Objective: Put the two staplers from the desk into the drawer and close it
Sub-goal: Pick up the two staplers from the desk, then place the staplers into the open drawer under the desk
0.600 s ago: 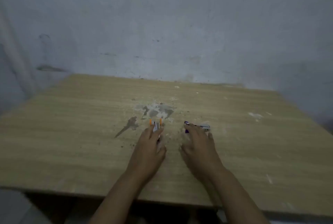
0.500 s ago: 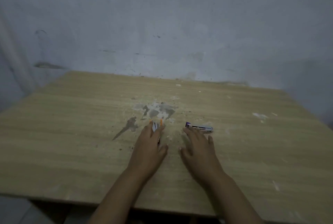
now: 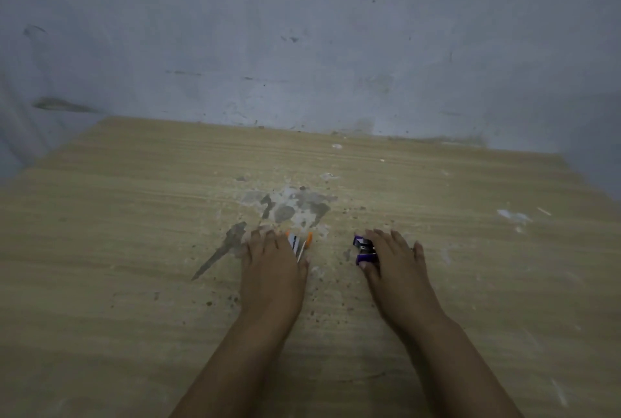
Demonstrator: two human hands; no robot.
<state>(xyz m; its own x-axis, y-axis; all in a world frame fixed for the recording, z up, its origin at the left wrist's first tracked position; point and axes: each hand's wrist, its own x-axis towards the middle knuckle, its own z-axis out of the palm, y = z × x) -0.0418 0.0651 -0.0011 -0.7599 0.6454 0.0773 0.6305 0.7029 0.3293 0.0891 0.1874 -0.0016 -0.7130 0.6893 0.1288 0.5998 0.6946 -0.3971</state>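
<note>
Wooden desk (image 3: pixel 134 249), orange stapler (image 3: pixel 297 242), purple stapler (image 3: pixel 364 249)

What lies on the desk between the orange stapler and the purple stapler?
Nothing stands between the orange stapler and the purple stapler in the head view: only bare desk with pale smears and dark specks.

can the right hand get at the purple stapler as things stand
Probably yes: the right hand already lies against the purple stapler on the desk, with nothing between them. Whether it grips yet is unclear.
</note>
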